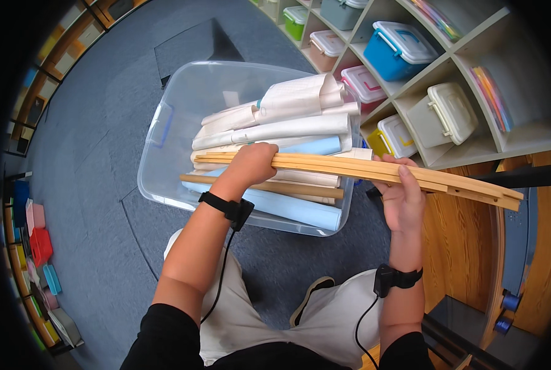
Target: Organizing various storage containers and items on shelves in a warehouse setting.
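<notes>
A bundle of long, thin wooden strips (337, 163) lies across both my hands, slanting down to the right. My left hand (256, 165) is wrapped round the bundle near its left end, above a clear plastic bin (192, 83). Fingers and thumb of my right hand (405, 191) grip the strips farther along, just beyond the bin's right side. Inside the bin are several white paper rolls (275, 131), a light blue roll (288, 208), another blue roll (319, 145) partly behind the strips, and a brown rod (300, 189).
Right of the bin stands a grey cubby shelf (460, 52) with lidded boxes, among them a blue box (393, 55) and a grey box (442, 117). The strips' right end reaches over a wooden surface (467, 240). Along the left edge are more shelves with a red basket (41, 245).
</notes>
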Action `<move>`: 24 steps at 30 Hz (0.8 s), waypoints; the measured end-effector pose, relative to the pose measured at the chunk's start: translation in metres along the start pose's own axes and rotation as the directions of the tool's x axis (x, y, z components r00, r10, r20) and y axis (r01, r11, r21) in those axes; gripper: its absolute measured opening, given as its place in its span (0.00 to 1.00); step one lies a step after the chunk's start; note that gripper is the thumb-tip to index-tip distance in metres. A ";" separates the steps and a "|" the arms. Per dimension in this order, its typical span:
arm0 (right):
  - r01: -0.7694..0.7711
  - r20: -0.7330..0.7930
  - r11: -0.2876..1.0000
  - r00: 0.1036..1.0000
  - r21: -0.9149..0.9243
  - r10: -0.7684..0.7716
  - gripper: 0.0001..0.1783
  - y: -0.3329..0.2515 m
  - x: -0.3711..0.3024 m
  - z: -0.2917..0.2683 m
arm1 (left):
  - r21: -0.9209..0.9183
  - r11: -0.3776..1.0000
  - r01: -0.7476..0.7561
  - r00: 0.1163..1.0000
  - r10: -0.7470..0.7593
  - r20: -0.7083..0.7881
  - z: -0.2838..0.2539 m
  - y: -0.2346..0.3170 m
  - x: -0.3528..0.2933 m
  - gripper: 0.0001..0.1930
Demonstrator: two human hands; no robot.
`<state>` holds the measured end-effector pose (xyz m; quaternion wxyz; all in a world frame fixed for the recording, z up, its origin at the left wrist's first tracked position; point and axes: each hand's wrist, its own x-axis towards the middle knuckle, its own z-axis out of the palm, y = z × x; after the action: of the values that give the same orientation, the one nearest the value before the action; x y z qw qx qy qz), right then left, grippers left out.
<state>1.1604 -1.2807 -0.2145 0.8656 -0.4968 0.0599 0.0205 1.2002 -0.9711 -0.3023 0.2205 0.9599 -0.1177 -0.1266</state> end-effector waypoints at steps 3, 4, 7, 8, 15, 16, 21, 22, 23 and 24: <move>-0.072 -0.034 0.997 0.997 0.029 0.073 0.12 0.008 0.003 -0.006 | 0.046 0.998 0.044 0.996 -0.047 0.072 0.006 -0.002 -0.003 0.10; -0.098 -0.049 0.994 0.994 0.047 0.100 0.11 0.011 0.004 -0.009 | 0.064 0.996 0.066 0.992 -0.072 0.104 0.008 -0.003 -0.003 0.10; -0.095 -0.045 0.995 0.994 0.010 0.095 0.11 0.024 0.005 -0.009 | 0.084 0.993 0.082 0.969 -0.099 0.227 0.021 -0.009 0.004 0.10; -0.099 -0.060 0.995 0.993 0.019 0.100 0.11 0.027 0.003 -0.007 | 0.080 0.994 0.078 0.967 -0.095 0.236 0.021 -0.010 0.004 0.10; -0.102 -0.106 0.995 0.989 -0.007 0.101 0.12 0.035 0.010 0.004 | -0.022 0.999 0.041 0.977 -0.035 0.208 0.012 -0.008 0.004 0.15; -0.097 -0.110 0.995 0.989 -0.013 0.095 0.12 0.034 0.012 0.008 | -0.089 0.996 -0.007 0.985 0.023 0.174 0.009 -0.002 0.006 0.15; -0.017 -0.176 0.999 0.984 -0.043 0.009 0.11 0.016 0.018 0.006 | -0.151 0.978 -0.143 0.977 0.164 0.134 0.007 0.028 0.037 0.16; -0.008 -0.147 0.999 0.989 -0.048 0.000 0.11 0.013 0.019 0.004 | -0.158 0.968 -0.194 0.975 0.208 0.075 0.011 0.028 0.042 0.16; 0.015 -0.131 0.998 0.991 -0.057 -0.022 0.11 0.014 0.019 0.003 | -0.166 0.950 -0.263 0.963 0.270 0.017 0.017 0.021 0.046 0.17; 0.051 -0.120 0.996 0.991 -0.076 -0.060 0.10 0.016 0.020 0.008 | -0.165 0.950 -0.265 0.964 0.267 -0.011 0.013 0.015 0.047 0.17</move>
<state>1.1796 -1.2664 -0.2270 0.8418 -0.5299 0.0980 -0.0319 1.2382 -1.0023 -0.3158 0.3138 0.9129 -0.2364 -0.1105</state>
